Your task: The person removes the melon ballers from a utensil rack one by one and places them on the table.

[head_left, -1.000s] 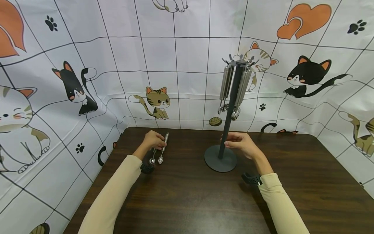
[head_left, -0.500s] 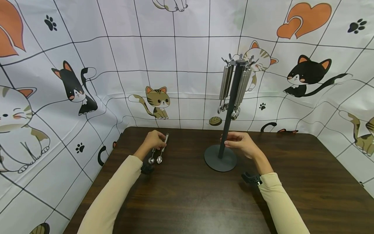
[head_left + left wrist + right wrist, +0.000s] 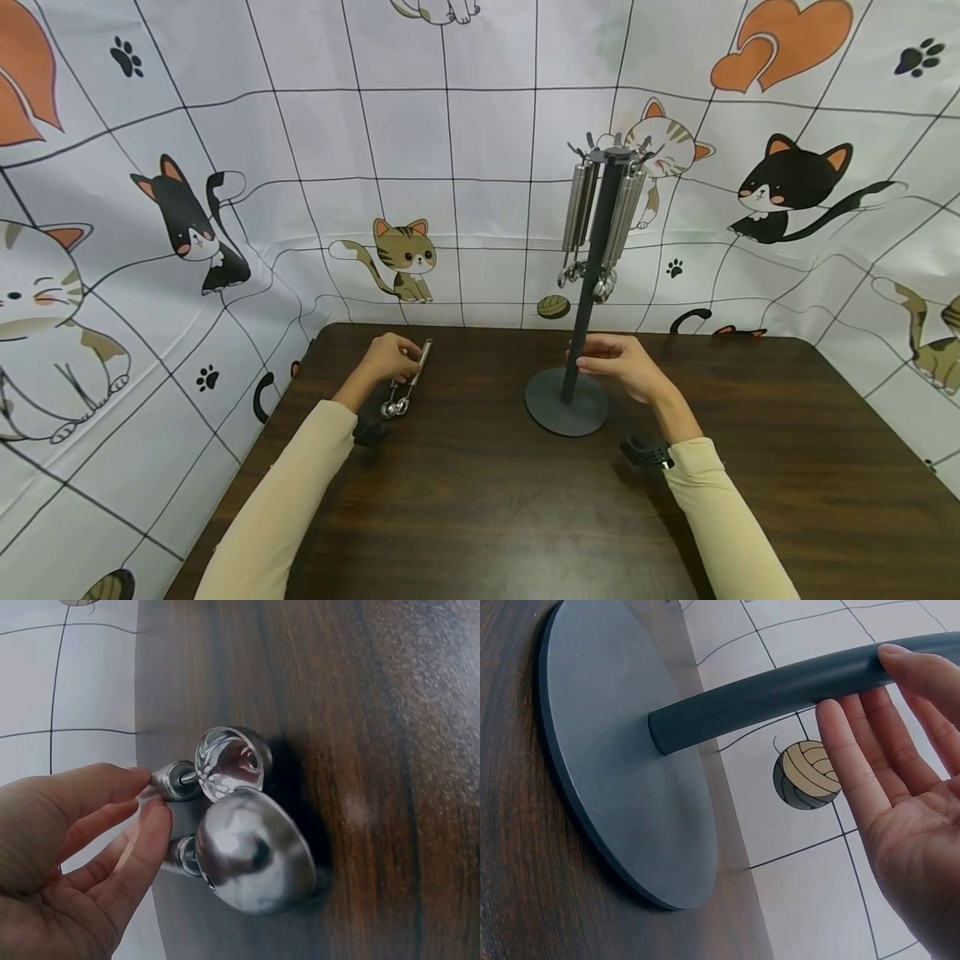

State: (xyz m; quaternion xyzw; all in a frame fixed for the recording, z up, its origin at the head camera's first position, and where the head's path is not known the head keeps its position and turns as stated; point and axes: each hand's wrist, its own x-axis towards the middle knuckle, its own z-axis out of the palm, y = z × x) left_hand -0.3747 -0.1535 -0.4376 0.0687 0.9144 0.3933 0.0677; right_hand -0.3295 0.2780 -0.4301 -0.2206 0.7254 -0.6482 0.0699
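Note:
In the head view my left hand (image 3: pixel 387 358) is low over the table's left side, thumb and fingertips pinching the handle of a shiny metal scoop (image 3: pixel 401 406). Its hollow bowl (image 3: pixel 232 761) faces the wrist camera. A second metal scoop (image 3: pixel 255 851) lies against it, dome side showing; fingers partly hide its handle, so whether they grip it too is unclear. My right hand (image 3: pixel 626 367) pinches the dark grey post of a utensil stand (image 3: pixel 588 317) low down, thumb on one side, fingertips on the other. The stand's round base (image 3: pixel 630 772) rests on the table.
Several metal utensils (image 3: pixel 581 208) with cylindrical handles hang from hooks at the top of the stand. The dark wooden table (image 3: pixel 465 500) meets a white cloth (image 3: pixel 487 133) printed with cats, which hangs behind and at both sides.
The pinched scoop's bowl has swung left until it sits against the other scoop's bowl; before, a gap showed between them. My right hand and the stand have kept their places.

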